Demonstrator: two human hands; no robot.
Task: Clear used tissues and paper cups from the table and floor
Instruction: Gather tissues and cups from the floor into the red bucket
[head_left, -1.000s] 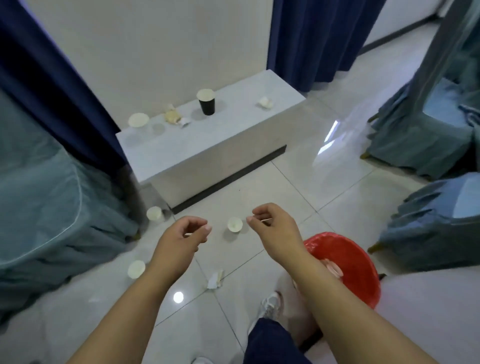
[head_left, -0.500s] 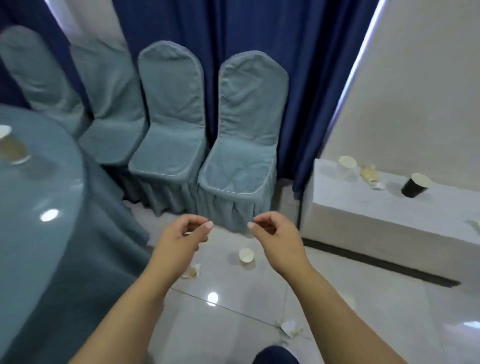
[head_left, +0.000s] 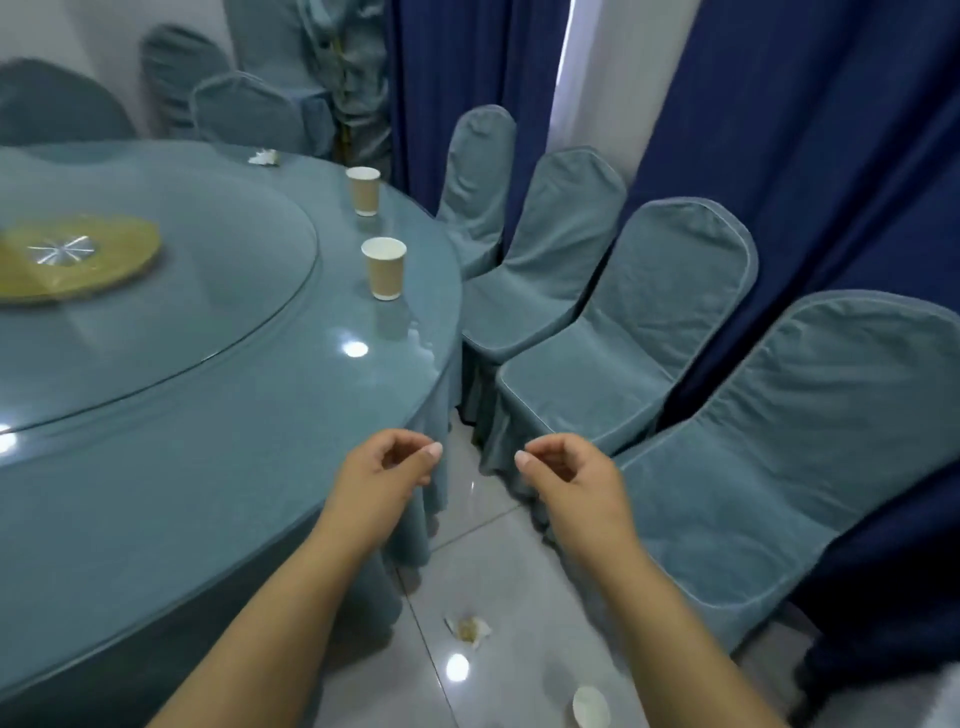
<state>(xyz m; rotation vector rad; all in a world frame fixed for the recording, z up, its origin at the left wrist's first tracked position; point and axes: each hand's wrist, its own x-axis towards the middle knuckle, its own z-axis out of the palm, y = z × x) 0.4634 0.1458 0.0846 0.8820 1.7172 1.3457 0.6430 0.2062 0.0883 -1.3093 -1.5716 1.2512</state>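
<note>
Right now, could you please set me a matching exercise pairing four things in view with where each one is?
Things:
1. nearer brown cup
2. white tissue
3. stained tissue
4. gold disc

Places:
A. on the floor, between table and chairs
B. at the table's middle
C. at the table's far rim
D. upright near the table's rim, on the chairs' side

Pairs: 1-D, 2-C, 3-A, 4-B

Two paper cups (head_left: 384, 267) on round table (head_left: 156, 493)

Round table (head_left: 182, 467) — near cup (head_left: 384, 267) and far cup (head_left: 363, 190) upright, white tissue (head_left: 264, 157); floor (head_left: 519, 571) — stained tissue (head_left: 467, 630), fallen cup (head_left: 590, 707)
</note>
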